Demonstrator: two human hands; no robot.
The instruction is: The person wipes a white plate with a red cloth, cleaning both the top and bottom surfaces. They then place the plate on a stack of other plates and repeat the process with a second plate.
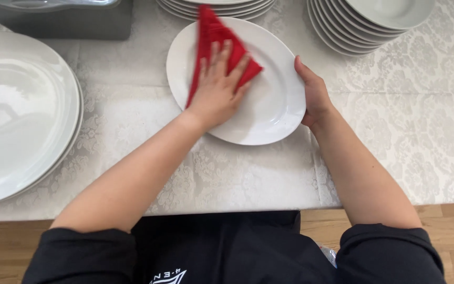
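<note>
My left hand (217, 87) presses a folded red cloth (214, 44) flat on the round white china plate (269, 105) in the table's middle. My right hand (313, 92) grips its right rim. The plate looks clean, but wiping isn't finished.

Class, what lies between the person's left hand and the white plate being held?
In the head view, a red cloth lies between the left hand and the white plate.
</note>
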